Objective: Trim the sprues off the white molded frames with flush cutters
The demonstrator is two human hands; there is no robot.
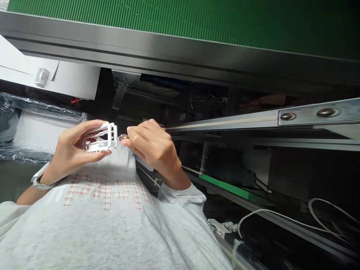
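My left hand [69, 146] is closed around a white plastic frame [112, 137] with open slots and thin bars, held in front of my chest. Its thumb lies along the near edge and the fingers along the far edge. My right hand [153, 144] pinches a small shiny metal piece [122, 137] between thumb and curled fingers. That piece meets or nearly meets the right side of the frame; whether they touch I cannot tell. Most of the metal piece is hidden by my fingers, so its kind does not show.
A conveyor with a green ribbed belt [135, 17] and metal edge [140, 47] runs across the top. At left, another white plastic part [42, 77] lies on white sheets [75, 78], above a plastic-lined box [42, 129] holding white parts. Metal rails [225, 122] and a white cable [270, 210] are at right.
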